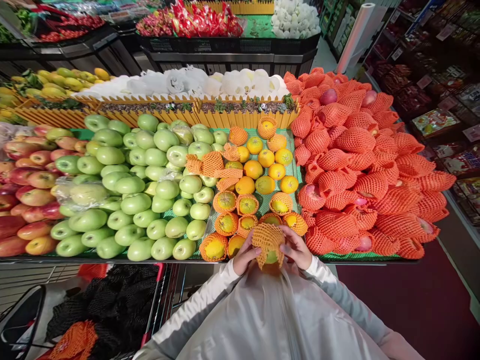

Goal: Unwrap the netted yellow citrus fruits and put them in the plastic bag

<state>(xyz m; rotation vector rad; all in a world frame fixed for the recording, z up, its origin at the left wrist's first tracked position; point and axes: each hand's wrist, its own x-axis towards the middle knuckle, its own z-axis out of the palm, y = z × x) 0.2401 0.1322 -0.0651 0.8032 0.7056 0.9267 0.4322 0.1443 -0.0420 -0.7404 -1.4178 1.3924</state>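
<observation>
Close to my chest, an orange (pixel 270 257) sits partly inside an orange foam net sleeve (pixel 267 237). My left hand (pixel 245 254) grips its left side, and my right hand (pixel 297 248) holds the right side with fingers bent round the netting. Just beyond my hands lie several netted oranges (pixel 226 223) in the display, with bare oranges (pixel 253 169) behind them. Loose empty foam nets (pixel 212 164) rest between the oranges and the green apples (pixel 165 189).
Red apples (pixel 34 180) lie at far left, and fruit in red foam nets (pixel 352 165) is heaped at right. A shopping cart (pixel 153 300) with black and orange netting stands below left. Small yellow fences (pixel 243 119) edge the display's back.
</observation>
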